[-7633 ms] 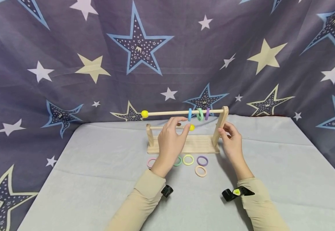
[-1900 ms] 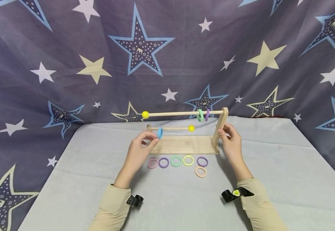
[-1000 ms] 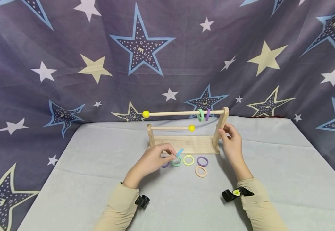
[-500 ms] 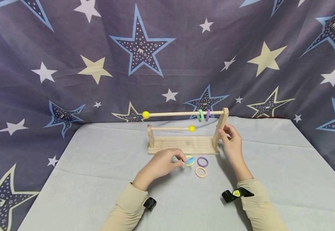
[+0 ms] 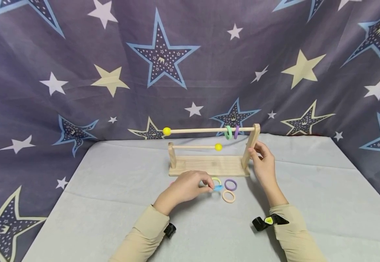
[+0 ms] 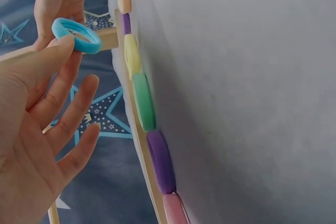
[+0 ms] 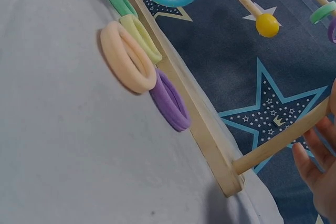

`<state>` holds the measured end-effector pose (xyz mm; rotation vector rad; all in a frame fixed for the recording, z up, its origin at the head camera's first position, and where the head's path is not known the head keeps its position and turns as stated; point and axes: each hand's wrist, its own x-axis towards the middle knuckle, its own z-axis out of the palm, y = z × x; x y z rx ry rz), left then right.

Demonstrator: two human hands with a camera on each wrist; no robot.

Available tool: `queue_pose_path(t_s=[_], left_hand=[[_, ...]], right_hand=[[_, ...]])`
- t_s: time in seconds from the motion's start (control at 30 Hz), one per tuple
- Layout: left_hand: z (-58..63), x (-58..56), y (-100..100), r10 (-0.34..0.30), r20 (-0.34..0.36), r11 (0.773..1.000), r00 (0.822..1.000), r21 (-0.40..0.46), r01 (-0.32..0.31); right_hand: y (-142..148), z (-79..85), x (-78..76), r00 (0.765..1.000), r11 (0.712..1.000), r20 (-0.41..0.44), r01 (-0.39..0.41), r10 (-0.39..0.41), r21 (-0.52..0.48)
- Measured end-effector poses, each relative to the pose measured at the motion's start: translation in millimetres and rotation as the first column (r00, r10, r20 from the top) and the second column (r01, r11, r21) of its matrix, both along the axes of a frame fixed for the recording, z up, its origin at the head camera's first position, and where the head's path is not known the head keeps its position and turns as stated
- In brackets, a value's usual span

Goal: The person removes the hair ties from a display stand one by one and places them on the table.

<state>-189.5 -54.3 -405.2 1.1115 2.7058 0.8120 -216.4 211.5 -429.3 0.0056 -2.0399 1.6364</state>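
My left hand [image 5: 186,186] pinches a blue hair tie [image 6: 90,46] between thumb and forefinger, its other fingers spread. That tie is just above the tabletop, near a yellow hair tie [image 6: 132,55]. My right hand [image 5: 264,168] grips the right post of a wooden stand [image 5: 209,163], thumb in front. On the stand's upper rod hang a green hair tie [image 5: 230,133] and a purple one [image 5: 236,132]. In front of the base lie several ties, among them a pink one [image 6: 175,209], a second green tie [image 6: 144,103] and a peach one [image 7: 111,56]. My left hand hides some of these in the head view.
The stand's lower rod [image 5: 194,147] bears no ties and ends in a yellow ball [image 5: 218,147]. Another yellow ball [image 5: 167,131] caps the upper rod's left end. A pale cloth [image 5: 118,203] covers the table. Behind hangs a star-patterned curtain [image 5: 209,72].
The blue hair tie has come off the upper rod in my left hand. That hand has lowered it to the front and moved right along the row. My right hand stays at the post.
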Motion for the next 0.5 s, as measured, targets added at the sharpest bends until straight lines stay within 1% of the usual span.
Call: queue_pose_path(t_s=[0.13, 0.37, 0.5], left_hand=[[-1.2, 0.4, -0.4, -0.015, -0.001, 1.000, 1.000, -0.022, 0.015], [-6.6, 0.2, 0.0, -0.052, -0.047, 0.997, 0.998, -0.062, 0.049], [-7.6, 0.2, -0.2, -0.056, -0.045, 0.996, 0.997, -0.072, 0.053]], right_hand=[[0.1, 0.1, 0.6, 1.000, 1.000, -0.001, -0.002, 0.002, 0.001], [0.5, 0.0, 1.3, 1.000, 1.000, 0.000, -0.005, 0.005, -0.006], [0.2, -0.4, 1.0, 1.000, 1.000, 0.003, -0.004, 0.004, 0.000]])
